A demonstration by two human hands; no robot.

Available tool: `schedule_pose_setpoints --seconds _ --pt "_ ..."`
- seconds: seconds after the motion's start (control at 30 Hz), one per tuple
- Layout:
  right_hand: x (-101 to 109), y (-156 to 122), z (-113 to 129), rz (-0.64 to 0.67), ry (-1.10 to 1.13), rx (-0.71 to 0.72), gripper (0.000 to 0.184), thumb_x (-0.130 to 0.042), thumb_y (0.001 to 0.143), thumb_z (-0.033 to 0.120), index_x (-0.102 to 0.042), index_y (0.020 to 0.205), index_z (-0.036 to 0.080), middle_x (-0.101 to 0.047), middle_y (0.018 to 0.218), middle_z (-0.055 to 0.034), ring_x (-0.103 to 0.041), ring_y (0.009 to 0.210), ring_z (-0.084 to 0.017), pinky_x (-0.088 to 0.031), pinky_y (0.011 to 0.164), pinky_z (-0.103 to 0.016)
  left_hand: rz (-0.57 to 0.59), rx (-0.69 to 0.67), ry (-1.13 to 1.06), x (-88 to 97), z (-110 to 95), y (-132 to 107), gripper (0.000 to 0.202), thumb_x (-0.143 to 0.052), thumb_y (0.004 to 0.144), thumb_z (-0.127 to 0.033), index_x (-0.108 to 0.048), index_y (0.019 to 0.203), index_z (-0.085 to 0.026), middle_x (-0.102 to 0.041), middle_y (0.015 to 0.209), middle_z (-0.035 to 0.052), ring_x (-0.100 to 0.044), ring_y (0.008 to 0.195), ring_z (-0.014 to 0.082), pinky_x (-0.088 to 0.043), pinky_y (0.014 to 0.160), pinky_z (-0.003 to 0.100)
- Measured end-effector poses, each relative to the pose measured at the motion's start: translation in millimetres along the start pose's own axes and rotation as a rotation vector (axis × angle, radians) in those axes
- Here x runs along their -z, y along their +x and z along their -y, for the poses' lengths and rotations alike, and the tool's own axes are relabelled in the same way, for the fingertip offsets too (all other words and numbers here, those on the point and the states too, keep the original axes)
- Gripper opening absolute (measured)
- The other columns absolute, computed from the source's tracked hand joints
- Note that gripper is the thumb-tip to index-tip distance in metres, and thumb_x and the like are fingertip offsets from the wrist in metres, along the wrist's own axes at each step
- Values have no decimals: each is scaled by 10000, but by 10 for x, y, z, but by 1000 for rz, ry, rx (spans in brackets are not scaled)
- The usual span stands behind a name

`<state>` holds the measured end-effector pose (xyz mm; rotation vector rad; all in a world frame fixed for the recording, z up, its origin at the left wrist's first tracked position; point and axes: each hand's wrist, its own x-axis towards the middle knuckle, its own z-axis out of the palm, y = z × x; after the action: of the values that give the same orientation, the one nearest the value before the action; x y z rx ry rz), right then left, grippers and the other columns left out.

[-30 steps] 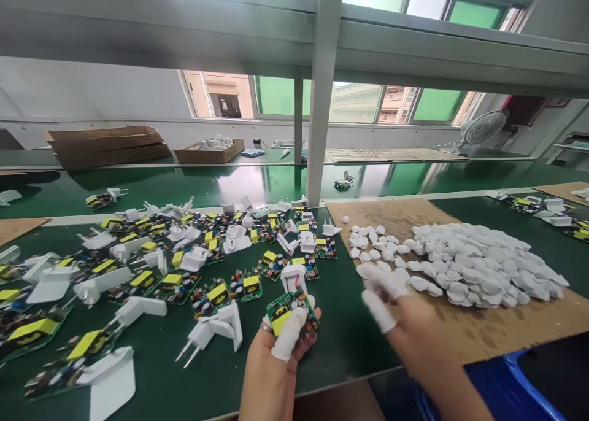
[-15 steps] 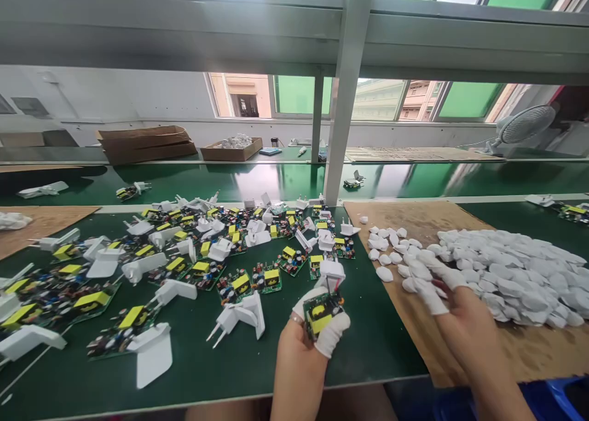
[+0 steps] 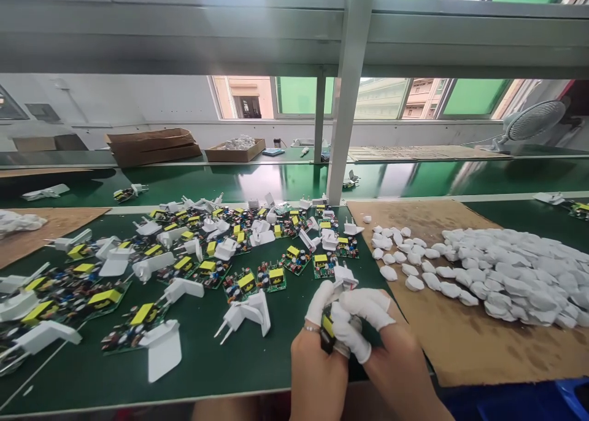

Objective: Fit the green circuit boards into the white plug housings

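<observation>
One long green tabletop [image 3: 221, 372] runs across the view, its left half crowded with circuit boards [image 3: 276, 277] that carry yellow-wrapped parts, with white plug housings [image 3: 154, 264] lying among them. On the right lies a brown cardboard sheet [image 3: 460, 353], stained in places, and on it a broad heap of small white pieces [image 3: 519, 274] thins out toward the left. Behind, a brown carton [image 3: 151, 148] stands on the left, and a white fan [image 3: 536, 120] on the far right.

At the near edge, between the boards and the sheet, the two hands meet. The left hand [image 3: 319, 347] is closed around one held board [image 3: 327, 324], thumb and fingers curled in. The right hand [image 3: 386, 341] is bent over the same board, touching it; whether it grips anything of its own is hidden. Just beyond the fingertips is a white housing [image 3: 345, 275]. White finger covers [image 3: 365, 304] wrap several fingers, and a thin ring [image 3: 311, 328] shows on the left hand.
</observation>
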<state>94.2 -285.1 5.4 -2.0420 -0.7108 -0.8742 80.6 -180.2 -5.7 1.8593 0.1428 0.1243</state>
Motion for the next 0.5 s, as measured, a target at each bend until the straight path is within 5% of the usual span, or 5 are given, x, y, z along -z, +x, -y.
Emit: schedule_pose_setpoints --seconds 0.1,0.23,0.4,0.5 --pt "-8 -99 -31 59 12 -8 241 -342 939 360 -455 1086 207 -432 1056 -63 -418 968 -205 -398 785 -282 0 25 -146 -4 -9 5 416 -515 638 -214 -500 1052 -179 -562 1086 73 -489 1032 198 -412 868 283" --pt "23 -254 -78 92 -6 -271 477 -328 898 503 -223 1278 234 -375 1147 -80 -390 1026 -243 -371 872 -382 -68 90 -649 -61 -60 28 449 -642 569 -272 -494 987 -200 -605 1008 33 -564 906 143 -465 765 194" --pt "-65 -314 -76 136 -57 -339 618 -337 841 591 -220 1282 175 -416 1134 -132 -433 990 -307 -450 753 -447 -115 113 -873 -89 -106 92 357 -671 516 -429 -617 777 -191 -643 897 55 -530 971 225 -436 853 290" --pt "-103 -308 -49 86 -102 -374 536 -374 853 520 -288 1251 172 -435 1126 -109 -440 993 -281 -456 767 -395 -80 148 -862 -37 -115 100 395 -639 532 -494 -644 760 -171 -646 893 78 -551 928 250 -436 849 349"
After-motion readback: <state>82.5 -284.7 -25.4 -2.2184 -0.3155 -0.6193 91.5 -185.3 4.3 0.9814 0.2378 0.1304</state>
